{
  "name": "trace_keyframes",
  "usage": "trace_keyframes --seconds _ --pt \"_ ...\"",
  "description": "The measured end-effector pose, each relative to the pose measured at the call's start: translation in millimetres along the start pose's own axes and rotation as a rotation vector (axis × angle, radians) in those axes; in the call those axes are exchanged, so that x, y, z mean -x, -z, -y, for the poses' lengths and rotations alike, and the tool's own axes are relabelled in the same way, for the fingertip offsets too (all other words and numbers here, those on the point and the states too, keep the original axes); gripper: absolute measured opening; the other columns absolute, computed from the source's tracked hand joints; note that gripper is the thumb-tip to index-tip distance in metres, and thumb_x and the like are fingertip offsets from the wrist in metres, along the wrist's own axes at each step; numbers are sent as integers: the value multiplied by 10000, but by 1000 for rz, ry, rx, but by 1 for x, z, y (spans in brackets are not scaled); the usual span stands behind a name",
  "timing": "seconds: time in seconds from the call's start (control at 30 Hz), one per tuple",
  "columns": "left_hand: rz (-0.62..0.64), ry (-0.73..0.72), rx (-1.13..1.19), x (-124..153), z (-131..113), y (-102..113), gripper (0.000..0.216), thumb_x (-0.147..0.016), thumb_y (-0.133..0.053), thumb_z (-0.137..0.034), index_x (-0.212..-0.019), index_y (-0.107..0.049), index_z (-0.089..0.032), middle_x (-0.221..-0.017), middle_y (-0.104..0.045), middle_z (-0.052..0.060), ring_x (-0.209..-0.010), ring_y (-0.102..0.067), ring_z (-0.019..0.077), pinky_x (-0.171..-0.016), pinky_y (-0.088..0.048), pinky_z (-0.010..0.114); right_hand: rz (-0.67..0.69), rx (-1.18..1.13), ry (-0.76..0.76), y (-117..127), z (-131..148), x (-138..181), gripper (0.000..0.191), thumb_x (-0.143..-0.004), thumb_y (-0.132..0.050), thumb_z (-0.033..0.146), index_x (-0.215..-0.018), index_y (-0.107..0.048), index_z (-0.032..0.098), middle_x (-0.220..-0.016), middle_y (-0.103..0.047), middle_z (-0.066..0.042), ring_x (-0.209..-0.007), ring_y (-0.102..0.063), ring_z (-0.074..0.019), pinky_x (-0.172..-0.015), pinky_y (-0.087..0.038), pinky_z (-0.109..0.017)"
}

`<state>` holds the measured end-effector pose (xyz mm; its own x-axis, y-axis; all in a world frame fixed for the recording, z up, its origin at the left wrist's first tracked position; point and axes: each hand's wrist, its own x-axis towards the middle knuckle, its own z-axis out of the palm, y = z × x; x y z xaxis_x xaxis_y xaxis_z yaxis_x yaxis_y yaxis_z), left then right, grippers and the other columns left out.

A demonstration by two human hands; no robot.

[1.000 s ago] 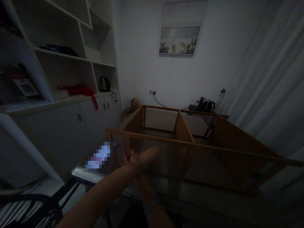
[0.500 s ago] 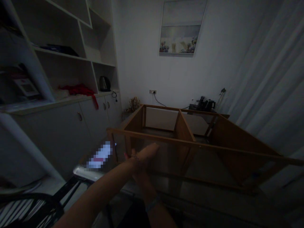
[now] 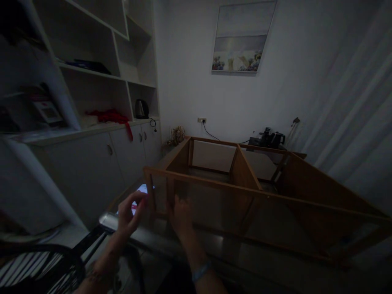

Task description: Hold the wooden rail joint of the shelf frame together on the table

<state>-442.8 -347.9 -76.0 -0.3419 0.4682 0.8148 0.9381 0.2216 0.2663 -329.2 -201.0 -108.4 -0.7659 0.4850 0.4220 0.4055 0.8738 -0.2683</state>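
Note:
A brown wooden shelf unit (image 3: 211, 182) lies on its side in front of me, with its slatted frame facing me. My right hand (image 3: 183, 214) is closed at a short upright (image 3: 170, 190) near the left end of the frame; its fingertips are partly lost in shadow. To the left, my left hand (image 3: 131, 212) is beside the frame's end post (image 3: 149, 190), with thumb and fingers curled into a pinch. Anything between those fingertips is too small and dark to make out. Behind this hand lies a lit phone (image 3: 142, 188), partly covered by it.
A silver-topped chair or rack with black bars (image 3: 108, 221) stands at the lower left. White cabinets (image 3: 92, 159) line the left wall, with a kettle (image 3: 141, 109) and red cloth (image 3: 113, 116) on top. Beyond the shelf unit are dark appliances (image 3: 271, 138); a curtain (image 3: 352, 106) hangs right.
My left hand has drawn back leftward from across my right arm to the end post. My right hand stays by the short upright. The view has shifted slightly left.

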Motion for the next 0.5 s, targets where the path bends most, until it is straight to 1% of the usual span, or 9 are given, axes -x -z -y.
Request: trace_keyframes --seconds 0.03,0.07,0.1,0.17,0.27,0.37,0.43,0.5 --pt "-24 50 -58 3 13 7 365 -1007 -328 -325 -997 -653 -159 -725 -630 34 -600 -556 151 -579 -487 256 -2 0 -6 -2 1 -1 363 -1012 -544 437 -1195 -636 138 -988 -714 -70 -894 -693 -196 -919 -530 -423" --pt "-18 74 -112 4 24 11 332 -996 -364 -326 -998 -656 -167 -741 -634 38 -646 -570 168 -616 -490 276 -6 -2 -12 -3 1 -1 384 -1028 -504 437 -1198 -644 123 -928 -729 -84 -868 -703 -204 -936 -510 -416" --pt "12 82 -162 5 32 13 301 -982 -406 -337 -986 -666 -185 -778 -652 48 -716 -592 191 -671 -497 302 -14 -3 -15 -4 2 0 414 -1042 -461 440 -1204 -649 108 -907 -739 -109 -863 -710 -216 -951 -487 -412" --pt "119 80 -249 5 43 11 257 -964 -456 -335 -984 -689 -229 -934 -699 73 -883 -615 240 -780 -499 361 -33 -7 -17 -4 3 1 473 -1060 -388 448 -1213 -651 86 -926 -748 -157 -873 -718 -236 -953 -454 -399" --pt "311 74 -341 5 51 0 235 -943 -485 -245 -1039 -698 -266 -1143 -690 83 -1055 -590 278 -879 -483 416 -49 -9 -7 -4 3 2 527 -1071 -311 468 -1167 -668 93 -932 -751 -171 -842 -723 -244 -924 -428 -384" --pt "491 74 -382 6 55 -10 311 -900 -512 -143 -1133 -679 -262 -1250 -655 93 -1178 -541 293 -938 -466 433 -50 -2 20 -4 2 2 575 -1076 -245 480 -1121 -683 110 -932 -754 -162 -839 -722 -242 -912 -407 -371" --pt "590 72 -386 5 56 -13 336 -898 -524 -141 -1184 -659 -255 -1299 -630 100 -1216 -517 291 -958 -457 435 -46 10 38 -4 1 1 623 -1078 -202 485 -1121 -686 95 -925 -754 -164 -836 -720 -244 -912 -398 -370" --pt "666 65 -378 3 57 -11 328 -902 -566 -197 -1217 -643 -254 -1360 -594 103 -1253 -488 299 -990 -438 455 -43 26 51 -5 0 1 669 -1075 -173 493 -1097 -698 77 -916 -752 -173 -833 -720 -255 -913 -390 -380"
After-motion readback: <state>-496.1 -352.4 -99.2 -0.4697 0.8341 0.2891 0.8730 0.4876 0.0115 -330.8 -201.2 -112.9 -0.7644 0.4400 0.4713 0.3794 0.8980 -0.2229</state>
